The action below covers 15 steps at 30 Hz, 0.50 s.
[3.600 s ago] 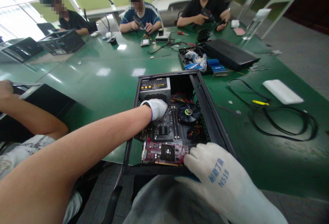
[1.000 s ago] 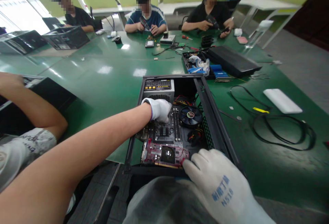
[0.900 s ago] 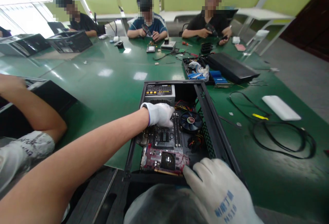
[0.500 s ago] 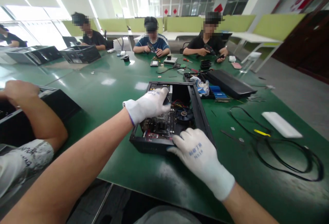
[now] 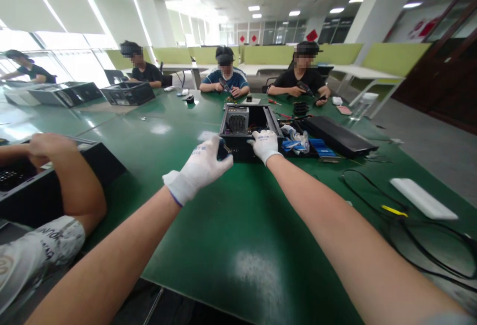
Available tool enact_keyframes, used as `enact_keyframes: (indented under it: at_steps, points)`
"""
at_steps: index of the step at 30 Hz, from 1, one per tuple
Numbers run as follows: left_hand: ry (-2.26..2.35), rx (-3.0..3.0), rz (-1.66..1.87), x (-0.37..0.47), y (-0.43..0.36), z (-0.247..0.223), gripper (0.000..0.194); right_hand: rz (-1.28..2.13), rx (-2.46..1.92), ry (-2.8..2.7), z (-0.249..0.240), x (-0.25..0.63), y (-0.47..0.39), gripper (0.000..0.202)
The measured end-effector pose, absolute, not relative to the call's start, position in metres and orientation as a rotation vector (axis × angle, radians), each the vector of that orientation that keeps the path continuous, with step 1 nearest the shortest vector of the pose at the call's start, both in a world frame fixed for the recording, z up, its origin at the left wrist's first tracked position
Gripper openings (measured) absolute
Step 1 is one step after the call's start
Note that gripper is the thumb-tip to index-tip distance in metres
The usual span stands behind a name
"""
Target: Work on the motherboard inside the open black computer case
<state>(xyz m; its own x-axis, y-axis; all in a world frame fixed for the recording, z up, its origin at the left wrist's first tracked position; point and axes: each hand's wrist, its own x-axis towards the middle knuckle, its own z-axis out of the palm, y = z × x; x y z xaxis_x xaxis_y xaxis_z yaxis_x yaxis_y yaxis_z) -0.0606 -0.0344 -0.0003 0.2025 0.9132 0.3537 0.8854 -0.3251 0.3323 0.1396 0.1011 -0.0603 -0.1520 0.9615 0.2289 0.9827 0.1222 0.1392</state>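
A black open computer case point(image 5: 244, 147) lies farther out on the green table, with its vented grey power supply point(image 5: 237, 121) showing at the inside left. My right hand point(image 5: 266, 145), in a white glove, grips the near wall of the case, fingers over the rim. My left hand point(image 5: 208, 160), gloved likewise, is at the near left corner of the case. Between its thumb and fingers it holds a small dark part point(image 5: 224, 151) with a light strip; its exact kind is unclear. The case's lower interior is hidden by the near wall and my right hand.
On the right lie blue-and-white gloves point(image 5: 295, 141), a blue card point(image 5: 323, 149), a black panel point(image 5: 337, 136), black cables point(image 5: 421, 245) and a white block point(image 5: 423, 198). A neighbour's arm point(image 5: 80, 181) works at another case point(image 5: 102, 166) on the left. Several people sit opposite.
The case has moved away from me across the table. My right hand went with it, still on its near wall. My left hand came out of the case and now holds a small dark part.
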Motion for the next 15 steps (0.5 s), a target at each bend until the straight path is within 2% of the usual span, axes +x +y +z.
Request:
enact_keyframes:
  at_steps: [8,15]
  points:
    - [1.753,2.377,0.741,-0.079,-0.039,-0.027,0.022,-0.361,-2.059,-2.242,-0.056,0.137,0.147,0.041]
    - [1.691,2.405,0.834,-0.081,-0.031,-0.021,0.024,-0.385,-1.953,-2.325,-0.062,0.145,0.122,0.041]
